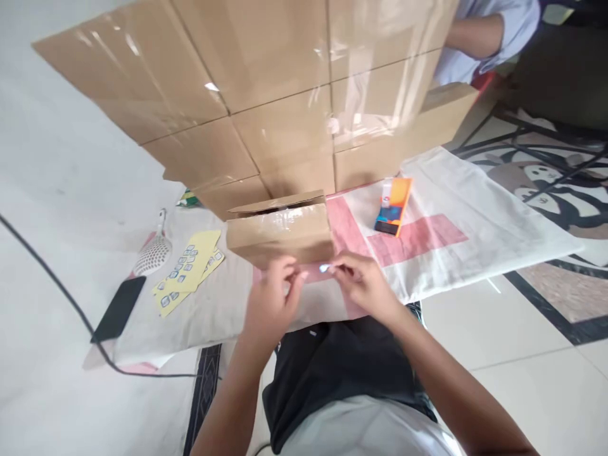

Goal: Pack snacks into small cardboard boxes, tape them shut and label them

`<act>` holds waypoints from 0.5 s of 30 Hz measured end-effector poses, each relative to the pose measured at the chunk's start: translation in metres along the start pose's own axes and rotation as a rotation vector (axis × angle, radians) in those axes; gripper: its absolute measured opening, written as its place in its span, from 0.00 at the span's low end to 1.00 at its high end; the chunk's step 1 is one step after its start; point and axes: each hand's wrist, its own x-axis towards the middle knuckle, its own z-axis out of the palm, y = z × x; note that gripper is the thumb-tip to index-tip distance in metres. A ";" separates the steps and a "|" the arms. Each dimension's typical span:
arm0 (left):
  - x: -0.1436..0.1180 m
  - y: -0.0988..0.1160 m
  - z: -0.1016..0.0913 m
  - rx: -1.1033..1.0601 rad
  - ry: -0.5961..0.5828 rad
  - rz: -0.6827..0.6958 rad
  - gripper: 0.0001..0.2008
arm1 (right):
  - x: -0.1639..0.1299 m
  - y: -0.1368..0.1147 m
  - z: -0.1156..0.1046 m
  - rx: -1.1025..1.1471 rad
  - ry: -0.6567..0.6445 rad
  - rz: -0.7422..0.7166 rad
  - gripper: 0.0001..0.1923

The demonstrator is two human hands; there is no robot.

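My right hand [363,285] pinches a small white and pale blue piece [325,268] between thumb and fingertips; its exact kind is too small to tell. Facing it, my left hand [275,294] has its fingers curled, with thumb and forefinger tips close together; whatever may be between them does not show. Both hands are just in front of a small cardboard box [280,237], which lies on the cloth-covered table. A slit is visible along the box's top flap. Clear tape shines on its upper face.
A partitioned cardboard screen [285,120] stands behind the box. Left lie yellow printed sheets [192,266], a slotted spoon [154,253], and a black phone [118,308] near a dark cable [71,304]. An orange and blue packet [393,206] lies right. Another person's arm [477,37] shows beyond.
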 end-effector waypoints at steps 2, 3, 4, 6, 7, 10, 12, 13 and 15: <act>0.026 0.000 -0.010 0.203 0.146 0.085 0.25 | 0.018 0.019 -0.035 -0.038 0.066 0.002 0.10; 0.039 -0.003 -0.016 0.305 0.158 0.108 0.33 | 0.031 0.030 -0.049 -0.049 0.055 -0.003 0.11; 0.051 -0.008 -0.022 0.392 0.114 0.110 0.41 | 0.045 0.040 -0.059 -0.048 0.016 -0.012 0.11; 0.070 -0.020 -0.029 0.499 -0.069 0.072 0.48 | 0.074 0.058 -0.066 -0.017 -0.133 -0.037 0.11; 0.076 -0.027 -0.030 0.525 -0.158 0.051 0.47 | 0.087 0.065 -0.064 -0.003 -0.219 -0.051 0.11; 0.081 -0.047 -0.028 0.566 -0.250 0.043 0.38 | 0.111 0.073 -0.052 -0.033 -0.357 -0.091 0.11; 0.079 -0.059 -0.025 0.563 -0.217 0.082 0.36 | 0.118 0.072 -0.047 -0.088 -0.298 -0.107 0.09; 0.080 -0.064 -0.025 0.543 -0.199 0.109 0.36 | 0.120 0.070 -0.047 -0.094 -0.255 -0.108 0.15; 0.083 -0.074 -0.025 0.473 -0.182 0.172 0.36 | 0.123 0.066 -0.049 -0.018 -0.236 -0.091 0.33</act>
